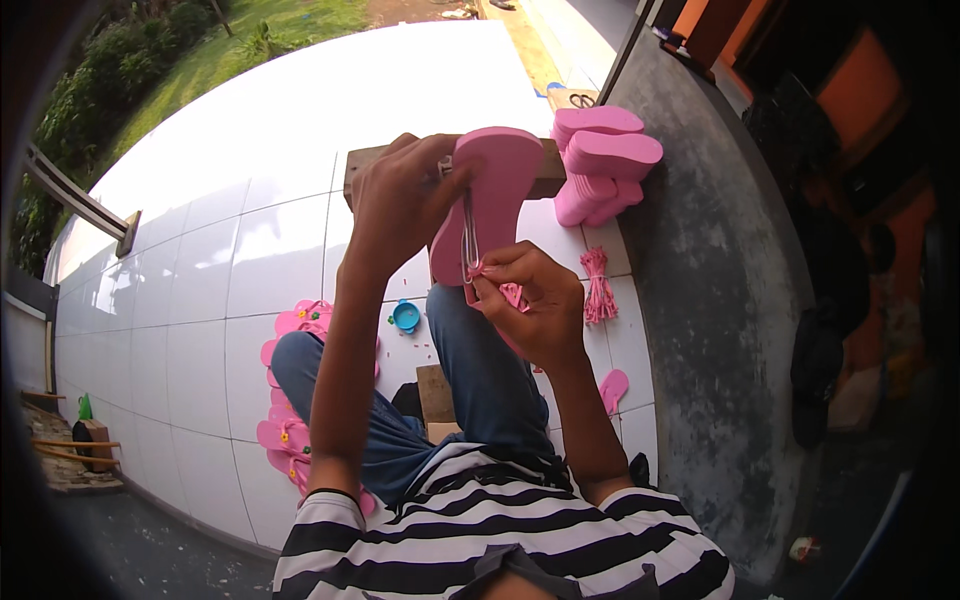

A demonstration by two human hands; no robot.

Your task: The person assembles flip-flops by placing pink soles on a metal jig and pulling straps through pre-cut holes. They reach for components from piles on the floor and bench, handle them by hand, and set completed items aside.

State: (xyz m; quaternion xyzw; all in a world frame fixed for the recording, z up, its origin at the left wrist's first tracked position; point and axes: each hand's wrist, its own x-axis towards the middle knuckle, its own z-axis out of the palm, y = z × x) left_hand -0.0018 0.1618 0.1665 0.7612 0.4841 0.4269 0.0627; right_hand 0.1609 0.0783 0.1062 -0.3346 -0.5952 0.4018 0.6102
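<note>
A pink flip-flop sole (507, 172) is held up on edge in front of me, gripped along its left side by my left hand (398, 205). The fingers of that hand also close around the top of a thin metal wire tool (467, 235), which runs down along the sole. At the wire's lower end my right hand (540, 305) pinches a pink flip-flop strap (514, 294), part of which is covered by the fingers. Whether the strap is hooked on the wire is too small to tell.
Behind the sole stands a wooden block (364, 165). Stacked pink soles (610, 155) and a bundle of pink straps (598, 290) lie to the right. A small blue bowl (405, 317) sits near my knees. Strapped pink flip-flops (280, 437) lie left of my legs, another flip-flop (613, 388) right.
</note>
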